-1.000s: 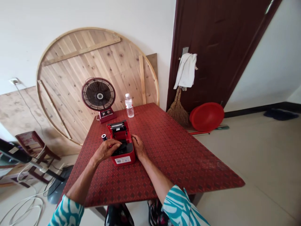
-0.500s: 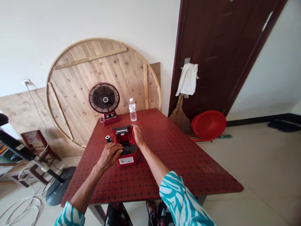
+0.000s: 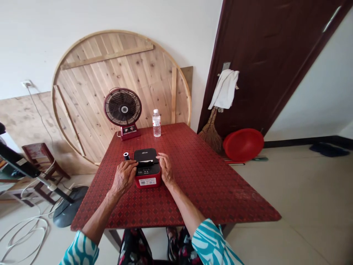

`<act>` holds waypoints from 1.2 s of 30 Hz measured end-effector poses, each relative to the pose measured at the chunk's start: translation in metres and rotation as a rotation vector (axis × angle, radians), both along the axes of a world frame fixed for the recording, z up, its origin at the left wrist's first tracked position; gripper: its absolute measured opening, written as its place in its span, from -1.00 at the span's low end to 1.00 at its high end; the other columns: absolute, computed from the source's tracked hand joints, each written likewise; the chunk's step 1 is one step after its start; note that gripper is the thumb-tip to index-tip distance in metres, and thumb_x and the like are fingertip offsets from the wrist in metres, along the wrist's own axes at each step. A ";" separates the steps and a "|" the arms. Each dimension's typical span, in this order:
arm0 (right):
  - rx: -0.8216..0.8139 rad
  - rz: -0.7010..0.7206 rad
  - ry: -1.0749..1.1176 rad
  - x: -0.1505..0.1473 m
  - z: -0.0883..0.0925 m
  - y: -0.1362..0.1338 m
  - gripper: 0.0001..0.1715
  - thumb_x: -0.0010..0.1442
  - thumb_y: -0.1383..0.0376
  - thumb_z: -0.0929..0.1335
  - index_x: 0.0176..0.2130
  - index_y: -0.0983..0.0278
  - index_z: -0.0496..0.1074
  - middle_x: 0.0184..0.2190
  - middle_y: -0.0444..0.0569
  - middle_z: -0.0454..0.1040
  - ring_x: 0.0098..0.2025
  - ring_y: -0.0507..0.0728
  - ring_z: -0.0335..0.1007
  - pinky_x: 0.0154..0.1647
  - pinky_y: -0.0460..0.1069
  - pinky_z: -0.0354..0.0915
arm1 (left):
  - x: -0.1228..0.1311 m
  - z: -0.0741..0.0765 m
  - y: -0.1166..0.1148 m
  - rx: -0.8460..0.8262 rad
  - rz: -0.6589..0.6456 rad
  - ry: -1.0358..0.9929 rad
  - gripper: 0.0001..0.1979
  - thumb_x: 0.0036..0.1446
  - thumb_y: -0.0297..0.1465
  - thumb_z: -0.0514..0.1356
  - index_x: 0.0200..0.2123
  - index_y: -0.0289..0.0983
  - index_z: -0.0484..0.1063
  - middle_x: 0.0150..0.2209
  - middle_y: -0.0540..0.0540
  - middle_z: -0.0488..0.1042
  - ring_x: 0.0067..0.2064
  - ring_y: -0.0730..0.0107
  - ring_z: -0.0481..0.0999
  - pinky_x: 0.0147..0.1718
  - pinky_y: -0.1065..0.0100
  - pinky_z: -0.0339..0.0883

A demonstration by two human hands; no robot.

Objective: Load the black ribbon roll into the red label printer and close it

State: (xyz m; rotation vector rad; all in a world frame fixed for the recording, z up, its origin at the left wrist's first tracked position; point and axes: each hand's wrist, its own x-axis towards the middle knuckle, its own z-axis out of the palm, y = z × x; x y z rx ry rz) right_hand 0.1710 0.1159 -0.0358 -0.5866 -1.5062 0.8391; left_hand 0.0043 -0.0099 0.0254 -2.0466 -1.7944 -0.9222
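A compact red printer with a black lid sits on the red patterned table, and a strip of white paper sticks out of the slot on its top. My left hand presses against its left side, and my right hand holds its right side. A small black-and-white roll stands just beyond my left fingers, apart from the printer. A barcode sticker covers the printer's front.
Behind the printer stand a desk fan and a plastic water bottle. A round wooden tabletop leans on the wall. Right of the table are a broom and a red basin. A wooden stool stands at left.
The printer's lid has gone from raised, with its inner rollers showing, to closed, with paper sticking out. My hands have moved to its two sides, and the view has shifted slightly.
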 end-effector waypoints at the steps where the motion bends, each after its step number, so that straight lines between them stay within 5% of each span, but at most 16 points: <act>1: 0.004 0.000 -0.002 0.000 0.000 0.000 -0.58 0.27 0.03 0.11 -0.23 0.17 0.41 -0.07 0.01 0.36 0.07 0.15 0.26 0.18 0.14 0.12 | 0.000 -0.002 0.000 0.013 0.002 -0.005 -0.69 0.27 -0.37 -0.04 -0.06 -0.21 0.45 -0.04 -0.13 0.49 0.04 0.22 0.36 -0.02 0.17 0.20; 11: 0.016 -0.014 -0.022 0.002 -0.002 -0.003 -0.56 0.27 0.02 0.10 -0.24 0.16 0.43 -0.04 0.02 0.36 0.09 0.16 0.26 0.18 0.14 0.12 | 0.000 -0.010 0.001 0.024 -0.020 -0.131 -0.66 0.27 -0.33 -0.07 -0.12 -0.23 0.49 -0.07 -0.14 0.51 0.07 0.21 0.35 0.08 0.09 0.12; 15: -0.028 -0.010 0.003 0.000 -0.007 0.000 -0.55 0.26 0.01 0.11 -0.17 0.16 0.43 -0.02 0.01 0.38 0.10 0.16 0.26 0.18 0.14 0.13 | -0.005 -0.017 -0.001 0.020 -0.043 -0.456 -0.62 0.26 -0.21 -0.06 -0.05 -0.22 0.44 -0.01 -0.15 0.47 0.07 0.22 0.37 0.04 0.18 0.22; 18: -0.151 0.000 0.039 -0.002 -0.017 0.006 -0.49 0.25 -0.02 0.12 0.01 0.15 0.35 0.00 0.02 0.41 0.10 0.17 0.28 0.12 0.14 0.20 | -0.007 -0.029 0.000 0.111 0.050 -0.882 -0.57 0.22 -0.12 -0.02 -0.01 -0.25 0.38 -0.17 -0.14 0.50 -0.20 0.33 0.49 -0.26 0.33 0.36; 22: -0.342 0.038 0.073 -0.006 -0.031 0.018 -0.41 0.21 -0.06 0.14 0.06 0.20 0.32 0.01 0.07 0.43 0.03 0.19 0.36 0.03 0.14 0.27 | -0.002 -0.032 0.008 0.006 -0.014 -1.158 -0.53 0.14 -0.10 0.07 -0.03 -0.32 0.34 -0.58 0.08 0.32 -0.59 0.54 0.27 -0.57 0.45 0.18; 28: -0.416 0.061 0.057 -0.008 -0.034 0.022 -0.44 0.18 -0.06 0.17 -0.04 0.23 0.39 -0.05 0.06 0.49 -0.05 0.18 0.42 -0.04 0.11 0.31 | 0.004 -0.024 0.015 -0.210 -0.093 -1.272 -0.47 0.10 -0.15 0.09 0.07 -0.34 0.27 -0.68 0.16 0.15 -0.64 0.56 0.13 -0.63 0.47 0.00; 36: -0.417 0.065 0.030 -0.006 -0.025 0.017 -0.51 0.18 -0.01 0.19 -0.10 0.23 0.42 -0.12 0.03 0.53 -0.07 0.17 0.43 -0.04 0.09 0.29 | -0.006 -0.037 0.014 -0.283 -0.210 -1.307 -0.38 0.08 -0.19 0.09 0.19 -0.32 0.15 -0.66 0.16 0.13 -0.63 0.57 0.10 -0.61 0.47 -0.01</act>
